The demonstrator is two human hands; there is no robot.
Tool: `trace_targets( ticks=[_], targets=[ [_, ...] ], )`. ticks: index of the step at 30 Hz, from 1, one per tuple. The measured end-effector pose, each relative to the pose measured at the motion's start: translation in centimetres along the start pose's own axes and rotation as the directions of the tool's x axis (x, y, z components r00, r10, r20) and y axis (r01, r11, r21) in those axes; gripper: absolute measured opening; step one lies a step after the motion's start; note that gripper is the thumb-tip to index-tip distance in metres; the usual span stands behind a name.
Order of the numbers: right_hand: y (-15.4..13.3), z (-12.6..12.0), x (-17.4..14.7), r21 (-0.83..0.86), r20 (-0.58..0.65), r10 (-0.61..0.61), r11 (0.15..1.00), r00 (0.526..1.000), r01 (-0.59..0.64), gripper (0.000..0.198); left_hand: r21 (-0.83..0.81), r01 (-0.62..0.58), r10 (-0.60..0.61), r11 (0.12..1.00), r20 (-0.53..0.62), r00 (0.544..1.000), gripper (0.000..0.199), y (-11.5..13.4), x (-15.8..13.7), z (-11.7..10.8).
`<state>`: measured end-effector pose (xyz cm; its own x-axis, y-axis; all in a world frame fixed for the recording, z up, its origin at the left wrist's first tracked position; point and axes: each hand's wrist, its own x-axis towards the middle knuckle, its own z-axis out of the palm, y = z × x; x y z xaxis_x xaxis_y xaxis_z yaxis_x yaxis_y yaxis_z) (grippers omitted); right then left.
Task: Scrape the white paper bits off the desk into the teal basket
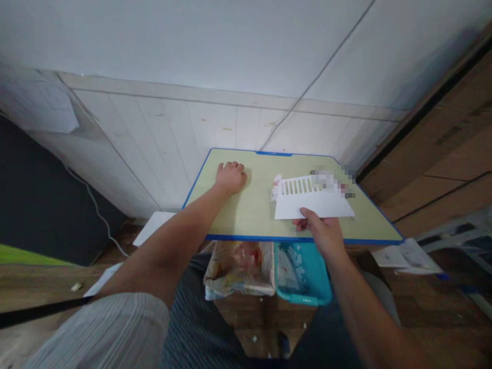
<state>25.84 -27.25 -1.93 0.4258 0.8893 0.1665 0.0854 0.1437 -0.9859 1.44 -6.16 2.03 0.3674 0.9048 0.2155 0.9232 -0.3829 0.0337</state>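
Note:
My right hand (322, 230) pinches the near edge of a white card (313, 206), thumb on top and fingers underneath. A row of narrow slots is cut along the card's far half. The card is held over the right side of a pale yellow board (261, 205) with a blue rim. Small pinkish-white pieces (275, 187) show at the card's left end, too small to name. Part of what lies by its far right corner is blurred out. My left hand (231, 178) rests palm down on the board's left part, fingers a little bent and apart, holding nothing.
Below the board's near edge stand a lined bin (240, 287) and a turquoise basket (303, 294) with small pale scraps inside. A white wall (230, 123) with a hanging cord (307, 89) rises behind. Cardboard boxes (453, 138) stand on the right, a dark panel (49, 195) on the left.

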Motion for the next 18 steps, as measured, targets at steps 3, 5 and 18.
trace_targets(
  ticks=[3,5,18],
  targets=[
    [0.2,-1.7,2.6,-0.005,-0.071,-0.014,1.000,0.997,0.014,0.049,0.067,0.002,-0.003,0.998,0.024,1.000,0.054,0.0,-1.6,-0.8],
    [0.4,-2.9,4.2,-0.050,-0.102,-0.034,0.998,0.994,0.030,0.050,0.084,0.022,-0.026,0.996,0.047,0.999,0.053,-0.4,-2.7,-1.0],
    [0.8,-2.8,10.9,-0.221,0.013,0.047,0.974,0.999,-0.043,0.035,0.010,0.052,-0.053,0.999,0.014,0.999,0.050,-0.7,3.2,0.8]
  ],
)
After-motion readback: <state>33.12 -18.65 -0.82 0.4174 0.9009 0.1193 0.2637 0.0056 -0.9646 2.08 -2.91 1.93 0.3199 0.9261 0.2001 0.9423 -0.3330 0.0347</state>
